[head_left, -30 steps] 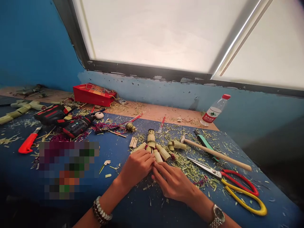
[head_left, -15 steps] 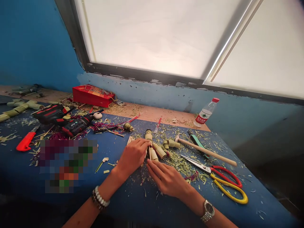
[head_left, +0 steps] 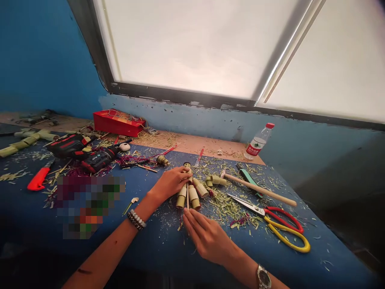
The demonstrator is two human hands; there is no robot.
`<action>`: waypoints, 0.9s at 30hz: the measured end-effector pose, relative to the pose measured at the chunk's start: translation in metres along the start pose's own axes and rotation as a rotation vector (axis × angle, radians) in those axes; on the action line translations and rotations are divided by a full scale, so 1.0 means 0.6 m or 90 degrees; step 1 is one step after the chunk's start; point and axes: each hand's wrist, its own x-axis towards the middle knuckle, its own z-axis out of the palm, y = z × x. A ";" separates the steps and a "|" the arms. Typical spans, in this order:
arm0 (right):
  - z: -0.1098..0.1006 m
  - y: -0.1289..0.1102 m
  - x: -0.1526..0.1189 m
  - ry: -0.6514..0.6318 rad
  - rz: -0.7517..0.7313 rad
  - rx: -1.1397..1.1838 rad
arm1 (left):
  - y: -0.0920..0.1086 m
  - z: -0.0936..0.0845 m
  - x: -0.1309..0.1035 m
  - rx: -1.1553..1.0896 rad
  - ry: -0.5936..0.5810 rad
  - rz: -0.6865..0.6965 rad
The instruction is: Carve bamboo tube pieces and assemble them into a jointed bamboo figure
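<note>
A small figure of bamboo pieces [head_left: 194, 194] lies on the blue table, its dark-topped head pointing to the window. My left hand [head_left: 170, 184] grips its upper body, just below the head, with fingers bent round it. Between the figure's two legs runs a thin wooden stick [head_left: 188, 196]. My right hand [head_left: 207, 233] pinches the near end of that stick between thumb and fingers. The stick's far end is hidden at the body, under my left fingers. Another jointed bamboo piece [head_left: 217, 180] rests to the right of the figure.
Scissors [head_left: 263, 212], a wooden-handled hammer [head_left: 261, 188] and a green-handled tool [head_left: 251, 180] lie to the right among shavings. A water bottle [head_left: 258, 142] stands behind. On the left are a power drill [head_left: 100, 159], an orange-handled knife [head_left: 40, 178] and a red box [head_left: 118, 123].
My right hand has drawn slightly toward me, and more of the stick and the figure's legs shows. My left hand has shifted up toward the head.
</note>
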 end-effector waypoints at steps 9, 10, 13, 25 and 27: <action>-0.107 -0.015 -0.041 -0.052 0.022 0.103 | -0.006 0.005 -0.004 -0.083 0.016 -0.042; -0.117 -0.017 -0.045 -0.065 0.019 0.094 | -0.007 0.002 -0.004 -0.099 0.015 -0.045; -0.139 -0.023 -0.045 -0.074 0.000 0.043 | -0.002 -0.022 -0.006 -0.114 0.031 -0.054; -0.080 -0.039 -0.046 0.122 0.102 0.160 | 0.157 -0.055 -0.094 -0.798 -0.026 -0.281; -0.070 -0.040 -0.045 0.123 0.231 0.262 | 0.153 -0.043 -0.105 -0.816 0.071 -0.362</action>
